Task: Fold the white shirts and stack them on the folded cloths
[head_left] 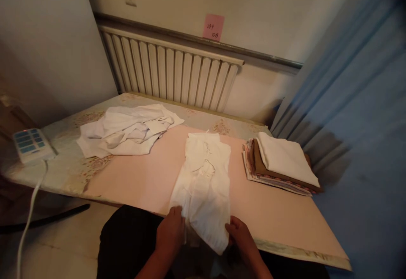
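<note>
A white cloth garment lies lengthwise on the pink sheet, partly folded, with its lower end hanging over the table's near edge. My left hand grips its lower left edge, fingers closed on the fabric. At the lower right edge, my right hand pinches the cloth between thumb and fingers. Cut-out or embroidered marks show near the garment's upper middle. Some of the fingers are hidden behind the fabric.
A loose heap of white cloth lies at the back left. Folded fabrics are stacked at the right, white on top of brown. A power strip with a white cord sits at the left corner. Behind stands a radiator; a blue curtain hangs right.
</note>
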`<state>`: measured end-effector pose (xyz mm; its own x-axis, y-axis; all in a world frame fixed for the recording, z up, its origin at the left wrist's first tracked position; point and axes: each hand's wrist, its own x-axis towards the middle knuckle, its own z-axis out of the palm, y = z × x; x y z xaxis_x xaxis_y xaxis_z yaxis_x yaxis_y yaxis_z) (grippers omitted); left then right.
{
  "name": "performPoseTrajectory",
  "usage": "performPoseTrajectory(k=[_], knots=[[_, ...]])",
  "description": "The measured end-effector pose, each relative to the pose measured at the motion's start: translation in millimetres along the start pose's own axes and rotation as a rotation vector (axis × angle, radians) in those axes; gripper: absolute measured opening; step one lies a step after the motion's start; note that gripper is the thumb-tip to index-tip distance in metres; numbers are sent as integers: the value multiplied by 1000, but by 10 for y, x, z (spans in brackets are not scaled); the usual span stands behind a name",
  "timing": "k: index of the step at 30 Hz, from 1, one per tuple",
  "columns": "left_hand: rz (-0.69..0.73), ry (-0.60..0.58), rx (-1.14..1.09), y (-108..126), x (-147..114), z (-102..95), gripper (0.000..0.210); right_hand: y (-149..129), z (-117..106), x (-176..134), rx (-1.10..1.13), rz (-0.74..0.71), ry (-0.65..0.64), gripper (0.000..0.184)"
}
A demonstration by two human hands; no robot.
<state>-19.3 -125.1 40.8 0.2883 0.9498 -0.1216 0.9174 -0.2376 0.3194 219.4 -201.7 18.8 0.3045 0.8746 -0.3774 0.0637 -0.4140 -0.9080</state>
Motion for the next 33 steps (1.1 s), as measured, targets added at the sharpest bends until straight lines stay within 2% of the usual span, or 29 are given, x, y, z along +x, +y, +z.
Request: performPoseTrajectory(k=[4, 8, 10, 13, 16, 22, 27, 29, 33], knots=[[-5, -89, 45, -10, 66, -54, 27, 1, 6, 13, 3, 2, 7, 19], [14, -100, 7, -42, 71, -90, 28, -6, 10, 18, 10, -22, 34, 19], [35, -68, -43, -22, 58, -100, 29, 2, 6, 24, -8, -37, 39, 19], [134, 5, -143, 56, 28, -103, 34, 23, 2, 31, -26, -23, 35, 19], [258, -10, -188, 146, 12, -89, 35, 33, 3, 28, -15, -19, 33, 18], [254, -96, -44, 292, 109, -45, 20, 35, -6, 35, -25, -34, 41, 19], [343, -49, -104, 467, 71, -99, 21, 22, -36, 42, -131, -82, 42, 20], [346, -65, -196, 564, 0, -162, 21, -15, -40, 4, -260, -116, 97, 22], [300, -142, -418, 773, -104, -290, 19, -143, -17, -133, -412, -248, 321, 34]])
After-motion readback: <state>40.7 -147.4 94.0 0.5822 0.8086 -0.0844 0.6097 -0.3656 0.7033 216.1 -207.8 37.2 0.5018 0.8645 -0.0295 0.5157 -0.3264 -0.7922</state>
